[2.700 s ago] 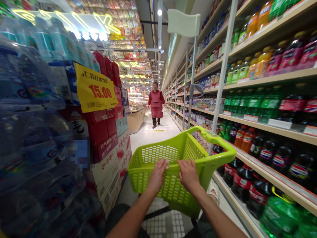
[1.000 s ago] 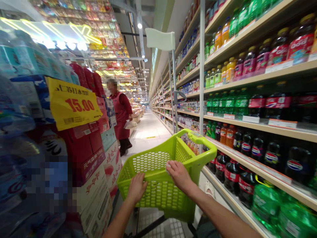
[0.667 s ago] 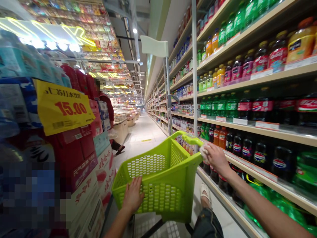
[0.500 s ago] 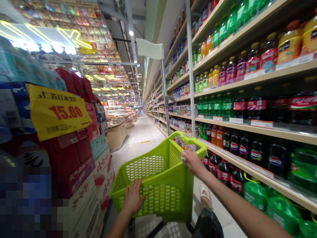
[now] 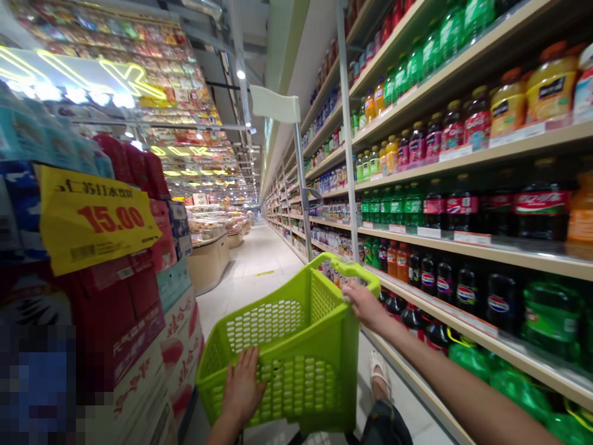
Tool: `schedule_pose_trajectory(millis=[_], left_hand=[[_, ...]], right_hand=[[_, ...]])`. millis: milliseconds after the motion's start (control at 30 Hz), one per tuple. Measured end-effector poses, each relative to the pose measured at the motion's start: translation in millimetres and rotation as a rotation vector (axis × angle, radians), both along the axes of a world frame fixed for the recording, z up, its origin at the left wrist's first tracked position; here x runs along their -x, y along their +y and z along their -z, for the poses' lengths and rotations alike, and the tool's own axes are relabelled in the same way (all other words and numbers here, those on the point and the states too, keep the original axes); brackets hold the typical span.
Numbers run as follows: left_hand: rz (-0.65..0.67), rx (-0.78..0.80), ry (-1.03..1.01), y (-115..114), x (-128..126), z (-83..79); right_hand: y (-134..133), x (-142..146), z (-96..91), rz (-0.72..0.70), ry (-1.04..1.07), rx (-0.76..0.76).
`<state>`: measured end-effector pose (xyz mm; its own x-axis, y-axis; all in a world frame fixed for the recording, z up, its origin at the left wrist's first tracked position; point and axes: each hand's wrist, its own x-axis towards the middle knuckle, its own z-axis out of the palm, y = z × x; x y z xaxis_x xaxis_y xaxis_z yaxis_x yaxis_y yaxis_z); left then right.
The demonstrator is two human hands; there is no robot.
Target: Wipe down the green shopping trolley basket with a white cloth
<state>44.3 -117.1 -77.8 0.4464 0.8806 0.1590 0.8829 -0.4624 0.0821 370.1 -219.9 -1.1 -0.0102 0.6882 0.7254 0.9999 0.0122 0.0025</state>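
Your basket [image 5: 296, 334] was the lime-green moulded plastic kind: walls punched with a grid of little slots, a smooth rounded rim and a chunky looped handle [image 5: 354, 270] at the far end. It sat low in front of you in the aisle, tipped a bit, between the stacked red cartons [image 5: 134, 309] and the drinks shelf [image 5: 463, 250]. Your left hand [image 5: 241, 389] lay flat on the near wall, grip wide, fingers spread, clasping nothing. Your right hand [image 5: 365, 304] was at the far right corner just below the handle, grip curled over the rim. Glossy dark cola bottles [image 5: 498, 300] stood just beside it.
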Motion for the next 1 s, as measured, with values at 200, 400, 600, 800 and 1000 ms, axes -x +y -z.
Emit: schedule_pose_trajectory(millis=[200, 400, 600, 800, 1000], left_hand=[[-0.005, 0.008, 0.041, 0.1, 4.0, -3.3], [-0.005, 0.010, 0.057, -2.7, -0.6, -3.4], [-0.036, 0.019, 0.115, -4.6, -0.9, -4.7], [-0.060, -0.001, 0.119, -6.8, -3.2, -3.6], [-0.055, 0.016, 0.108, -8.1, -9.0, -3.0]], right_hand=[[-2.5, 13.2, 5.0, -0.067, -0.126, 0.113], [-21.9, -53.1, -10.0, 0.169, 0.054, -0.081], [2.7, -12.6, 30.1, -0.113, -0.128, -0.143], [-16.7, -54.8, 35.3, 0.142, 0.090, -0.424], [-22.9, -16.5, 105.1, 0.065, 0.153, -0.372]])
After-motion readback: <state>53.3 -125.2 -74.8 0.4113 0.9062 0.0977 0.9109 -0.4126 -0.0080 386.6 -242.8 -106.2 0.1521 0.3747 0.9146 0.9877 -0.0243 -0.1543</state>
